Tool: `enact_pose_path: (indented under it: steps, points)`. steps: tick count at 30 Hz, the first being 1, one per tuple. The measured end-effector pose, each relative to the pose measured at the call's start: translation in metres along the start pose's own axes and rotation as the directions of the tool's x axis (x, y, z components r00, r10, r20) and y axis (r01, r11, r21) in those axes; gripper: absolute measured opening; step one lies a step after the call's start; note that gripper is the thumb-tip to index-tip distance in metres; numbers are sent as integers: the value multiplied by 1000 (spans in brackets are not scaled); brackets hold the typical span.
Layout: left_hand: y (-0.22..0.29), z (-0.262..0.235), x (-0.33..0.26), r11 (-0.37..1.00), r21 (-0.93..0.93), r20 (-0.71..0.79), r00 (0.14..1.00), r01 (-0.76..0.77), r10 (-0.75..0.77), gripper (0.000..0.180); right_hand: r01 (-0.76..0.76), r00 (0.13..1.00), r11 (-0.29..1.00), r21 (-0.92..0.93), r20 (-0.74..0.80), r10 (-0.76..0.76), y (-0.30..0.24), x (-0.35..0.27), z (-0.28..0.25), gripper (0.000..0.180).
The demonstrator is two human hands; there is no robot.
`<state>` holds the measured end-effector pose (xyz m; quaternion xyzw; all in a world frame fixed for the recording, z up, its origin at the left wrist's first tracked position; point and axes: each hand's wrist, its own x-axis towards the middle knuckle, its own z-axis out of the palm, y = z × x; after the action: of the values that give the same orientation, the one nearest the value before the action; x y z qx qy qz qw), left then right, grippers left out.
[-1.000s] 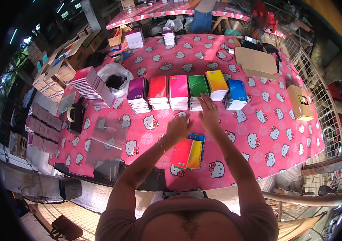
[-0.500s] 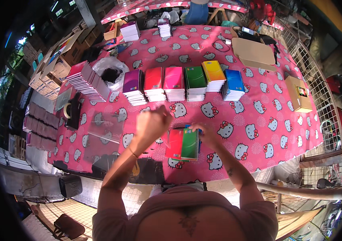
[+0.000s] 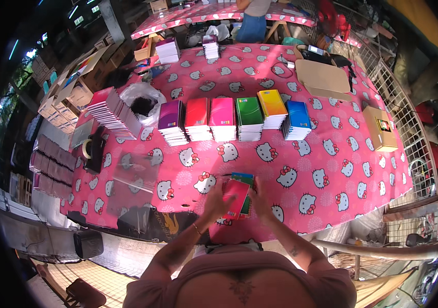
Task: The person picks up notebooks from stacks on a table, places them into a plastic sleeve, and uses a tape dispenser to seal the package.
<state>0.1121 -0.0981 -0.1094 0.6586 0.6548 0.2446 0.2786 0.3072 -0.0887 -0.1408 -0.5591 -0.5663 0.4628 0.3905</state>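
Observation:
A small bundle of spiral notebooks sits between my hands at the near middle of the table. On top lies a pinkish-red notebook (image 3: 238, 192), tilted over the others. A green notebook (image 3: 247, 206) shows under its right side, and a blue notebook (image 3: 244, 177) peeks out at the far end. My left hand (image 3: 216, 201) grips the left edge of the top notebook, thumb across its cover. Around the bundle's right edge my right hand (image 3: 261, 196) is closed, its fingertips partly hidden.
Beyond the bundle stand notebook piles: purple (image 3: 171, 115), red (image 3: 197, 113), pink (image 3: 222, 114), green (image 3: 249, 112), yellow (image 3: 272, 102) and blue (image 3: 297, 115). A tape dispenser (image 3: 93, 153) and clear plastic sheet (image 3: 137, 172) lie left. A cardboard box (image 3: 379, 131) sits right.
My left hand has come down to the bundle, and a pinkish-red notebook now lies over the green one. My right hand has moved slightly nearer me along the right edge.

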Motion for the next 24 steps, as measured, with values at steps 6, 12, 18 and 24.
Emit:
enact_pose_path:
  steps: [6, 12, 18, 24]
  points:
    - [-42, -152, 148, 818, 573, -531, 741, -44, 412, 67, 54, 821, 605, -794, -311, -480, -48, 147, -132, 79]
    - [-65, -205, 149, 769, 628, -509, 685, -120, 521, 22, 67, 763, 576, -815, -330, -556, -57, 158, -182, 33]
    - [30, -206, 57, 918, 194, -509, 764, -346, 396, 11, 533, 845, 824, 191, -172, -507, -53, 58, -100, 22]
    - [4, -63, -38, 521, 306, 111, 573, -797, 812, 45, 415, 909, 896, -159, 116, -401, 7, 36, -36, 35]
